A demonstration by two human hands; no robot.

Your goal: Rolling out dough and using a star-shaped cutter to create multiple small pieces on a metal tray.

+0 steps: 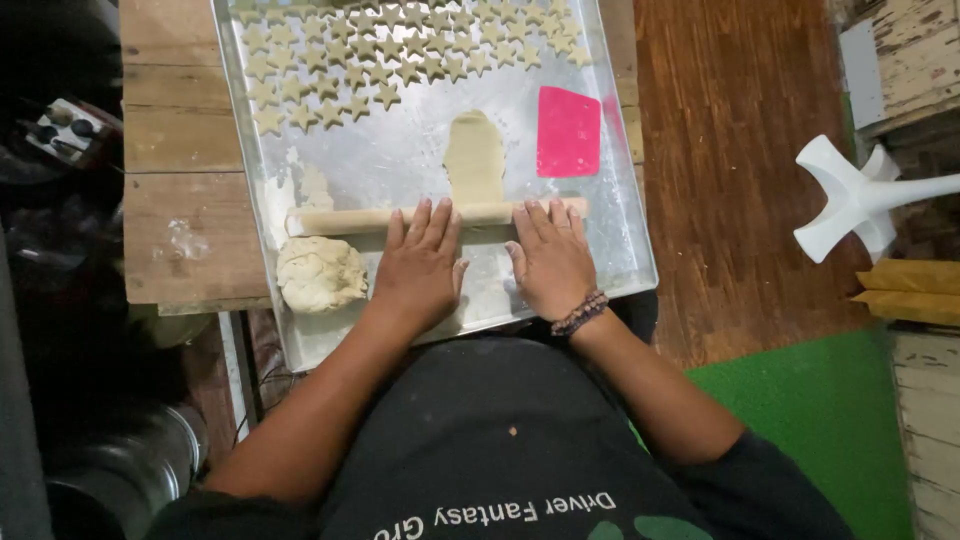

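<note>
Rolling pin (437, 216) lay crosswise on the metal tray (620, 200), its long axis running left to right, parallel to the tray's near edge. Left hand (420, 265) and right hand (550, 258) pressed flat on it, fingers spread, gripping nothing. Stiff, light wood, probably; the dough strip (474, 155) beneath looked soft, easily torn.

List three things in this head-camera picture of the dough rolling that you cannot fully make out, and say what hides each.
- Dough strip, head view: its near end lies hidden under the rolling pin and hands.
- Star cut-outs: top rows cut off by the frame's upper edge.
- Tray: near rim covered by the left hand, right hand and body.
</note>
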